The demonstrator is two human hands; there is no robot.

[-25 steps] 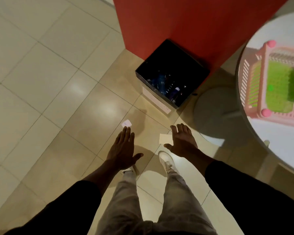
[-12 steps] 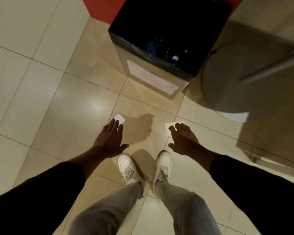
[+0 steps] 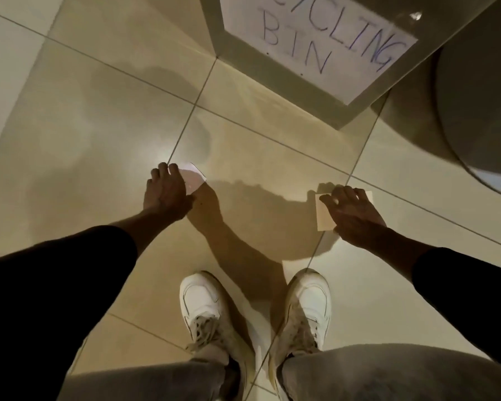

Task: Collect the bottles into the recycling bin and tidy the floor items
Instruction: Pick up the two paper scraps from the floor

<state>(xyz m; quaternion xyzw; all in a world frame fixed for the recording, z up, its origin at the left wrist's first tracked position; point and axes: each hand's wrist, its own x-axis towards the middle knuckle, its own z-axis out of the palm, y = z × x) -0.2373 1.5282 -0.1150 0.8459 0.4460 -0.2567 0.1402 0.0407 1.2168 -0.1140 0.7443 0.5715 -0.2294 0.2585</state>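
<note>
Mid-frame, the left hand (image 3: 167, 193) curls its fingers onto a pale scrap (image 3: 193, 179), the right hand (image 3: 356, 217) onto a tan card (image 3: 322, 217), below the recycling bin (image 3: 272, 81). Whether either is pinched, I cannot tell. Both could skid on the glossy floor (image 3: 84, 125).
</note>
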